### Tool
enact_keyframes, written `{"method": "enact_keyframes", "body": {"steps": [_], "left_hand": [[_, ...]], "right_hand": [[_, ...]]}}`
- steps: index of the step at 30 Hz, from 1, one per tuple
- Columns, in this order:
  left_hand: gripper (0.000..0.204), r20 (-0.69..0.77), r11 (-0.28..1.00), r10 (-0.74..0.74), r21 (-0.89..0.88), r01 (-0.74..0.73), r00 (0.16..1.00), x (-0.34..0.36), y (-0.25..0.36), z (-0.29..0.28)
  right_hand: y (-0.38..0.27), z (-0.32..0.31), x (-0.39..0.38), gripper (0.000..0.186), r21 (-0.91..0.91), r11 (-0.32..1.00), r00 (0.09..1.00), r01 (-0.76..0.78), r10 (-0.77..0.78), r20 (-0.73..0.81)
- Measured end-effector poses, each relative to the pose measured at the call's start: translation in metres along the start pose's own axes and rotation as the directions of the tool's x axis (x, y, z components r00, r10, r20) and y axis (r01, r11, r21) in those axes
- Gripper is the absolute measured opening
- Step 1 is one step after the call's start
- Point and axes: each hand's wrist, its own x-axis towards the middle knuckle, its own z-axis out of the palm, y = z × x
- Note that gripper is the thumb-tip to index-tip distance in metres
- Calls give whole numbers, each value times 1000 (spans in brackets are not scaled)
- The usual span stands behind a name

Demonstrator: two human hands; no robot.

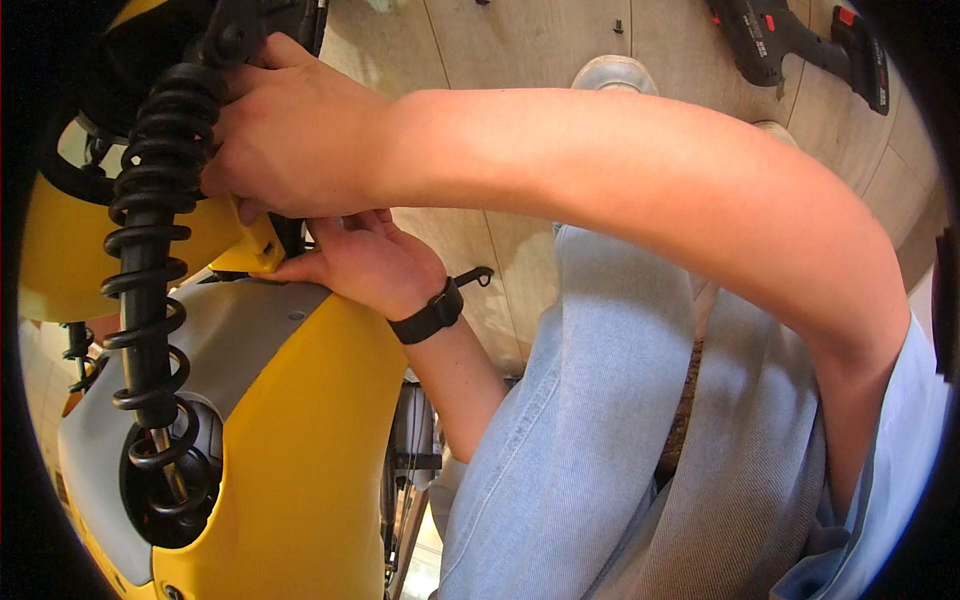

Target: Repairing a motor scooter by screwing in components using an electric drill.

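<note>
My right hand (pixel 295 140) reaches in from the right, its fingers curled in behind a black coil-spring shock absorber (pixel 150 270); what they grip is hidden. Just below it is my left hand (pixel 375 265), with a black band (pixel 430 312) on the wrist. Its thumb presses along the lower edge of a small yellow plastic piece (pixel 262 248), and its other fingers are bent behind, partly out of sight. Both hands work close together at this piece, above a large yellow body panel (pixel 320 400) with a grey top cover (pixel 215 320).
A black and red cordless power tool (pixel 765 45) lies on the wood-look floor (pixel 520 45) at the far right. A small dark screw (pixel 618 26) is on the floor too. A black hooked rod (pixel 475 277) sticks out beyond my left wrist. My knees (pixel 620 330) are close to the panel's right side.
</note>
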Motion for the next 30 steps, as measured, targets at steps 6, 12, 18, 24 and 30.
{"method": "enact_keyframes", "body": {"steps": [6, 12, 18, 24, 30], "left_hand": [[78, 99, 997, 54, 44, -59, 994, -2, 1, -5], [78, 222, 994, 70, -93, -50, 973, 8, -8, -22], [82, 519, 597, 41, -698, 396, 854, 25, -16, -41], [84, 529, 369, 108, -808, 460, 842, 24, -19, -36], [60, 214, 909, 90, -416, 7, 973, 8, -20, -23]], "right_hand": [[-13, 0, 4, 15, -3, 996, 996, -85, 85, 28], [-14, 2, 1, 8, -102, 994, 998, -40, 45, 46], [-16, 6, -1, 11, -123, 992, 1000, -2, -2, -27], [-14, -1, 3, 14, -122, 992, 998, -12, 20, 61], [-20, -11, 9, 19, -110, 990, 967, -88, 112, 229]]}}
